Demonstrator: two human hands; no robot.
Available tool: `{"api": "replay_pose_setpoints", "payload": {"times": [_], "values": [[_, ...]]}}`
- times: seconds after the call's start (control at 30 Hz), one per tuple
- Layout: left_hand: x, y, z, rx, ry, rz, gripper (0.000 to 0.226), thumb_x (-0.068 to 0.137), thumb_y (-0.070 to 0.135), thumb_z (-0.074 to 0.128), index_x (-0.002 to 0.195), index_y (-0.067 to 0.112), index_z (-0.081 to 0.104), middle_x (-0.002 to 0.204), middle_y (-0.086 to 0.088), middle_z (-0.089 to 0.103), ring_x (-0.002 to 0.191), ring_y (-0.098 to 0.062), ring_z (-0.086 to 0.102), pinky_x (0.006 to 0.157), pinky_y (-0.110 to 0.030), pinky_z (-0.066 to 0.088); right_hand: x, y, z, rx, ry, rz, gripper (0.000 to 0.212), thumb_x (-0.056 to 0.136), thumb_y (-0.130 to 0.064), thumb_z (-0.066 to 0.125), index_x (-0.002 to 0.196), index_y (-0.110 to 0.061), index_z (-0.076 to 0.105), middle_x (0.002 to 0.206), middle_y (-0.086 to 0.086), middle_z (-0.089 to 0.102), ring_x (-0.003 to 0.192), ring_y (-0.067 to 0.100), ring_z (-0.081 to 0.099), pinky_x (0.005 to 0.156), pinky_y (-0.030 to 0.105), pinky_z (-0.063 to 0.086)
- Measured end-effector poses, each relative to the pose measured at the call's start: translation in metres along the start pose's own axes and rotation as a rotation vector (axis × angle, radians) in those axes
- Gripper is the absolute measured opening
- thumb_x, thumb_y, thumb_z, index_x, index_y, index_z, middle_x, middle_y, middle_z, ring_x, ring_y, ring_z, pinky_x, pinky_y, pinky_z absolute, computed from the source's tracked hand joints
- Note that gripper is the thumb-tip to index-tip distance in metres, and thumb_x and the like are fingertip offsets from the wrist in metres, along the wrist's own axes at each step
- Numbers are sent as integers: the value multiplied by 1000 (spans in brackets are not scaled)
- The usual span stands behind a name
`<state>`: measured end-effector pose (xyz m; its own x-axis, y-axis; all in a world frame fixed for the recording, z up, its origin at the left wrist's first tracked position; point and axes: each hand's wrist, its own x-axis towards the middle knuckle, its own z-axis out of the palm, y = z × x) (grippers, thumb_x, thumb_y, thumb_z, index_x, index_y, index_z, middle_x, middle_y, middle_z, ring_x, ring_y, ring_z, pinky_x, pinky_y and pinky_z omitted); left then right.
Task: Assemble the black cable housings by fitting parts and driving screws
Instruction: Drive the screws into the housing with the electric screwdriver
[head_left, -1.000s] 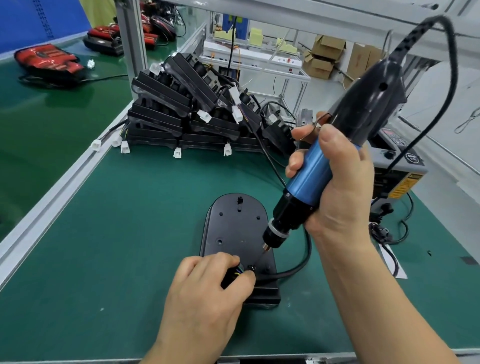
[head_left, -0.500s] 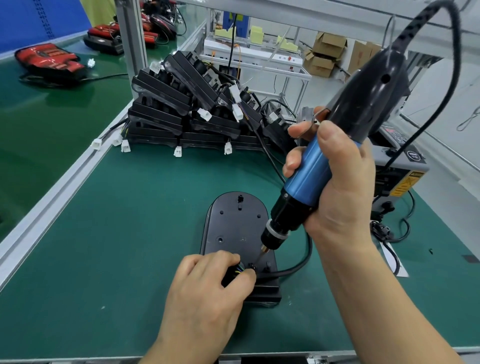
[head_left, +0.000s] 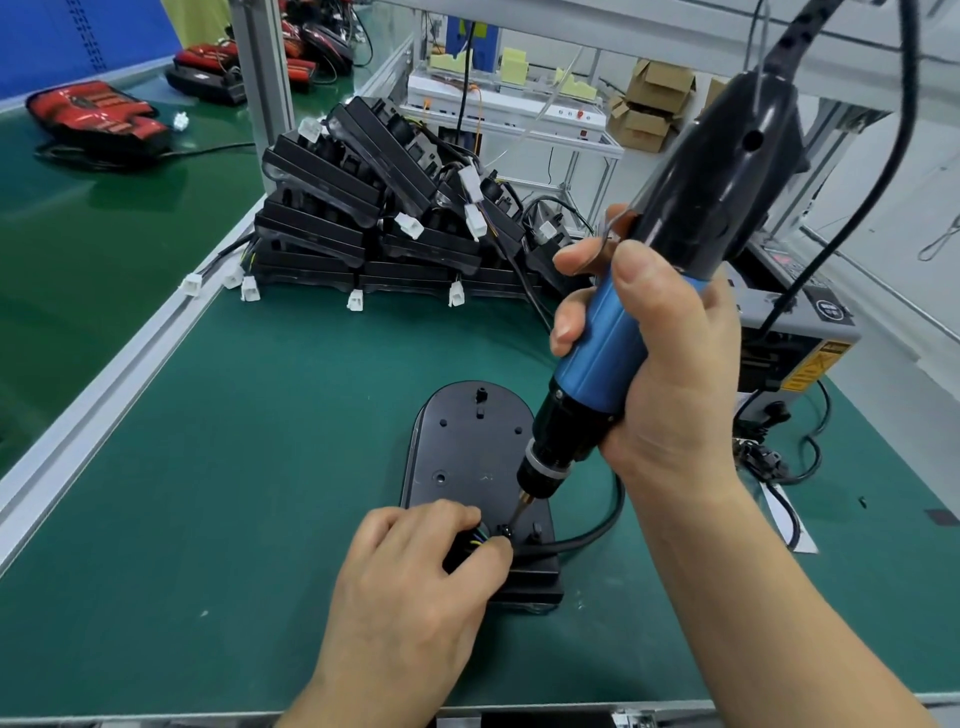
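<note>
Screw driving on flat black plastic housing, green bench mat.
Right hand wraps blue-and-black electric screwdriver, bit on screw; left hand pinches housing's wired end.

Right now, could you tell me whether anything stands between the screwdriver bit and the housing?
Nothing visible does: the screwdriver bit meets the housing beside the fingertips of the left hand, which hold the coloured wires just clear of it.

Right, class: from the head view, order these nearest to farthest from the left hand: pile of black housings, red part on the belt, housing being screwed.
1. Housing being screwed: directly under the left hand, which holds it.
2. Pile of black housings: straight ahead, further back.
3. Red part: far left, beyond the pile.
</note>
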<state>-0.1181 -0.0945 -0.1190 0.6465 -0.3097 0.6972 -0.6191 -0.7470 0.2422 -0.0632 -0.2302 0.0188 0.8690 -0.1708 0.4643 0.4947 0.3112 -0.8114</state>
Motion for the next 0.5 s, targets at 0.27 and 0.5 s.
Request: {"api": "replay_pose_setpoints", "payload": {"times": [0.27, 0.5], "values": [[0, 0, 1, 1, 11, -3, 19, 77, 12, 57, 82, 20, 73, 86, -7, 66, 81, -18, 48, 72, -33, 39, -2, 2, 2, -23, -38, -19, 21, 73, -18, 61, 91, -10, 53, 71, 1, 61, 47, 17, 52, 51, 27, 44], [-1, 0, 1, 2, 3, -3, 20, 78, 12, 56, 82, 20, 73, 86, -6, 66, 82, -19, 50, 72, -33, 39, -4, 7, 4, -25, -52, -5, 17, 73, -17, 62, 87, -12, 54, 70, 4, 60, 46, 18, 51, 50, 28, 43]]}}
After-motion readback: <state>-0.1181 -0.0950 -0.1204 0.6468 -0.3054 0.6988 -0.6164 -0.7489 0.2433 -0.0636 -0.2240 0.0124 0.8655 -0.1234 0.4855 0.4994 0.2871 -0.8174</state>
